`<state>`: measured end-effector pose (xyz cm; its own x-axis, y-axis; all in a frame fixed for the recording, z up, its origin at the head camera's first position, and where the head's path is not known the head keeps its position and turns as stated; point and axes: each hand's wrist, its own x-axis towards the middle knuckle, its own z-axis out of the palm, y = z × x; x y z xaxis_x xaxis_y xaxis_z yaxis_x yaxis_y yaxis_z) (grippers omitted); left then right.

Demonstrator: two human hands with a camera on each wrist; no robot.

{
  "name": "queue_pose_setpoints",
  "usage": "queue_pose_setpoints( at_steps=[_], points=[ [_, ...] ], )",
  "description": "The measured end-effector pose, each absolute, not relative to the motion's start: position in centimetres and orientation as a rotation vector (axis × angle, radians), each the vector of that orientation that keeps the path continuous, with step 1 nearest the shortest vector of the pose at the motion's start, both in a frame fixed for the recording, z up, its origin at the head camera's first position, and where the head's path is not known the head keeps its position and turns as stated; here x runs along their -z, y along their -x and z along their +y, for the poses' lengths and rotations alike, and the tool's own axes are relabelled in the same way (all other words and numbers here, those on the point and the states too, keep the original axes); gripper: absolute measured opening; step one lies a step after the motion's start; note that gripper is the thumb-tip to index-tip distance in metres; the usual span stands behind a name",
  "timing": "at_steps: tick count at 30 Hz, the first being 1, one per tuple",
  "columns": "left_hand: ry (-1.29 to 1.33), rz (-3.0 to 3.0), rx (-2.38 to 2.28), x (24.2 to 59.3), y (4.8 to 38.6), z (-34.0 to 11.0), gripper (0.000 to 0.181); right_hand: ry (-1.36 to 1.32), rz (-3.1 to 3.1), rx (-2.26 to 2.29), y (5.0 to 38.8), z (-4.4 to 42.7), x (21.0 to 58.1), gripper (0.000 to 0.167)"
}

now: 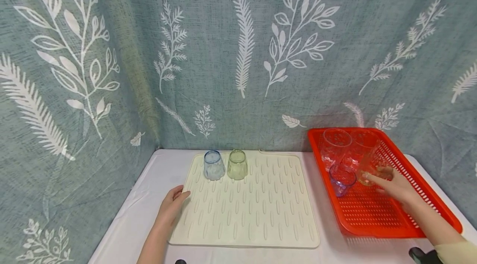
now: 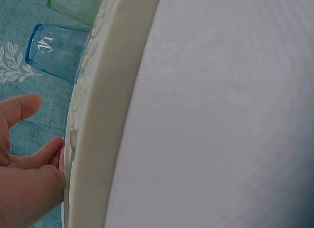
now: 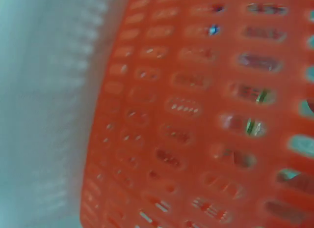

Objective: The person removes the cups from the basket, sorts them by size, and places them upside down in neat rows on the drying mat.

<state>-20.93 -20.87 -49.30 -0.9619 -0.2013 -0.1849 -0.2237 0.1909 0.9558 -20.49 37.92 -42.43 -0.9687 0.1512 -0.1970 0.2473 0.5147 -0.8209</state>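
Right hand (image 1: pixel 394 183): fingers round yellowish glass (image 1: pixel 364 181), in basket (image 1: pixel 367 214), mat's (image 1: pixel 253 214) 3 o'clock | left hand (image 1: pixel 173 202): fingers relaxed, 9 o'clock, perhaps steadying mat | blue cup (image 1: pixel 214 169), green cup (image 1: pixel 237 168): 11 o'clock, upended, likely for draining

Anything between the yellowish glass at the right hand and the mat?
Yes: the purple glass sits just left of the yellowish glass, then the left rim of the red basket. Past it, nothing visible blocks the mat.

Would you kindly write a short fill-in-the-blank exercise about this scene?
1. In the head view, the blue glass stands to the ____ of the green glass.
2. The mat bears ____ glasses.
3. The person's ____ hand is inside the basket.
4. The basket is coloured ____.
Missing words: left; two; right; red.
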Motion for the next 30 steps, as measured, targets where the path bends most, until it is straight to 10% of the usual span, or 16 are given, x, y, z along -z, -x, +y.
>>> queue_pose_setpoints(
  at_steps=[30],
  points=[
    [0.418, 2.418, -1.925, 49.4, 21.0, -20.9, 0.065, -0.275, 2.637, 1.746, 17.5, 28.9, 39.4, 0.079]
  ],
)
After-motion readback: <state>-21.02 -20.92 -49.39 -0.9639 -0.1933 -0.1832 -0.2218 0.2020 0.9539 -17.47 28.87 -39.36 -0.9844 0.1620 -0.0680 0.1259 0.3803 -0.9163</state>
